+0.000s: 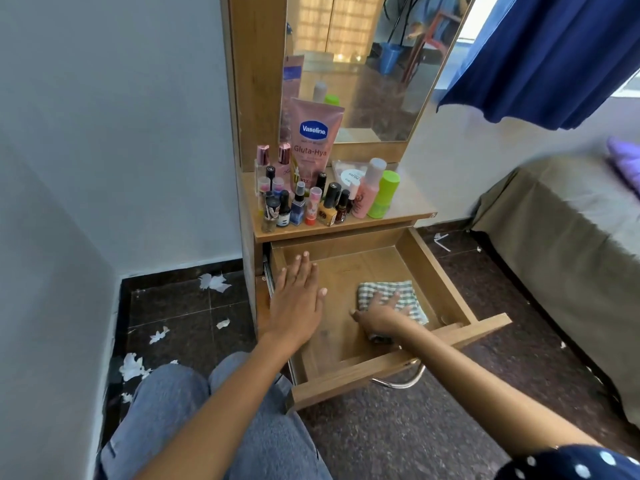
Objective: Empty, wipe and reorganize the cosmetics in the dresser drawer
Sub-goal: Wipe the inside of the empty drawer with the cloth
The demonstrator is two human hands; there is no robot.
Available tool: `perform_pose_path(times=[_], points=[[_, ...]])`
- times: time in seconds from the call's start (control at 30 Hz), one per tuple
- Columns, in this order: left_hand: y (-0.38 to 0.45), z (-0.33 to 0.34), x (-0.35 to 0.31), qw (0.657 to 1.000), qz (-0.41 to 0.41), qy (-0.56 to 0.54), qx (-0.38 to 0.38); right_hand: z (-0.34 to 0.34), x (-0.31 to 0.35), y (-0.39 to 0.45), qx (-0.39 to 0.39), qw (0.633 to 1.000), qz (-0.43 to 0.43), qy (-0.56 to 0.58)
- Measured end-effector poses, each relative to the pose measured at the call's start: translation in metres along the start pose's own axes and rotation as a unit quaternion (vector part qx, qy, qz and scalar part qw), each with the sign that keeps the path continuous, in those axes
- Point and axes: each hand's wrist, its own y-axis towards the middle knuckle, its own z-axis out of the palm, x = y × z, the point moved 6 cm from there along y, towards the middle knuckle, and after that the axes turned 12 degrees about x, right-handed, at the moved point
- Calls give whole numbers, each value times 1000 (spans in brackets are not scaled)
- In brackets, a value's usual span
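The wooden dresser drawer (436,271) is pulled out, and the only thing inside it is a green-and-white checked cloth (405,292) lying on the drawer's bottom at the right. My right hand (381,311) presses flat on the cloth with spread fingers. My left hand (296,299) hovers open over the drawer's left side, fingers straight. On the dresser top (408,207) stand the cosmetics: a pink Vaseline tube (313,140), several nail polish bottles (311,206), a pink bottle (369,188) and a green bottle (384,195).
A mirror (367,71) rises behind the dresser top. White paper scraps (133,365) litter the dark tiled floor at the left by the wall. A bed (568,244) stands at the right under a blue curtain (554,57). My jeans-clad knees (194,403) are below the drawer.
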Motion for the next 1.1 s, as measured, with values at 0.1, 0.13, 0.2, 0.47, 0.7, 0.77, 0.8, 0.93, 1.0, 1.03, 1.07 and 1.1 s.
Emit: perform_pose_path(times=[0.1, 0.13, 0.2, 0.47, 0.7, 0.77, 0.8, 0.93, 1.0, 1.03, 1.07, 1.1], points=[[5, 0, -2, 998, -23, -31, -47, 18, 12, 4, 25, 1000, 8, -11], [5, 1, -3, 997, -26, -31, -63, 25, 19, 1, 36, 999, 0, -14], [4, 2, -3, 995, -27, -31, -90, 36, 29, -5, 43, 999, -9, -11], [3, 6, -2, 992, -27, -30, -122, 1, -9, 18, -6, 991, 64, 118], [2, 7, -4, 991, -43, -19, -122, -16, -32, 21, -22, 995, 48, 81], [2, 7, -4, 991, -47, -19, -121, -11, -22, 16, -7, 997, 27, 66], [2, 6, -4, 991, -48, -20, -121, -6, -13, 13, 1, 998, 10, 62], [2, 4, -4, 992, -44, -18, -114, 25, 28, 3, 46, 997, -53, 35], [2, 4, -4, 993, -42, -22, -109, 32, 36, 4, 51, 997, -57, 30], [2, 4, -4, 993, -41, -21, -109, 30, 36, 6, 46, 997, -56, 24], [2, 4, -4, 993, -41, -20, -110, 26, 34, 8, 35, 997, -59, 18], [2, 4, -5, 993, -41, -20, -110, 21, 31, 10, 20, 998, -64, 14]])
